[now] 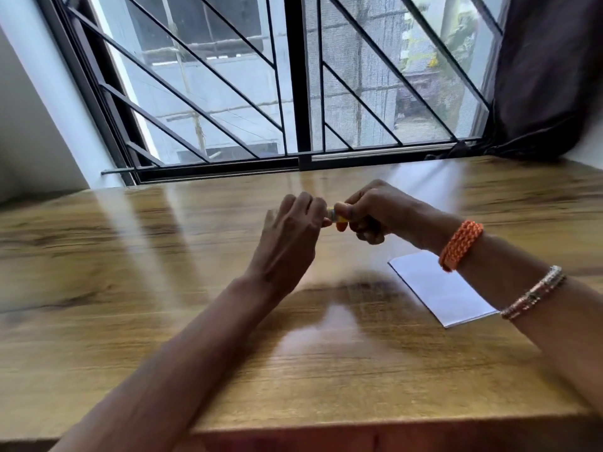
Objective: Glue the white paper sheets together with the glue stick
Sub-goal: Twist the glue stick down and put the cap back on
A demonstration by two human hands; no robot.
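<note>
Your right hand (375,210) is curled tight around the glue stick (337,217), with only a short yellow stretch of it showing past your thumb and fingers. Your left hand (290,236) meets that exposed end, fingers bent and fingertips closed on it, though the blur there hides exactly how they pinch. Both hands are raised above the table (130,288), near its middle and towards the window (293,76). The paper (437,288) lies flat on the table to your right, near you, partly covered by your right forearm; whether it is one sheet or several stacked, you cannot tell from here. An orange band (460,244) sits on your right wrist, and a beaded bracelet (535,293) further up the forearm. A dark curtain (548,76) hangs at the window's right end.
</note>
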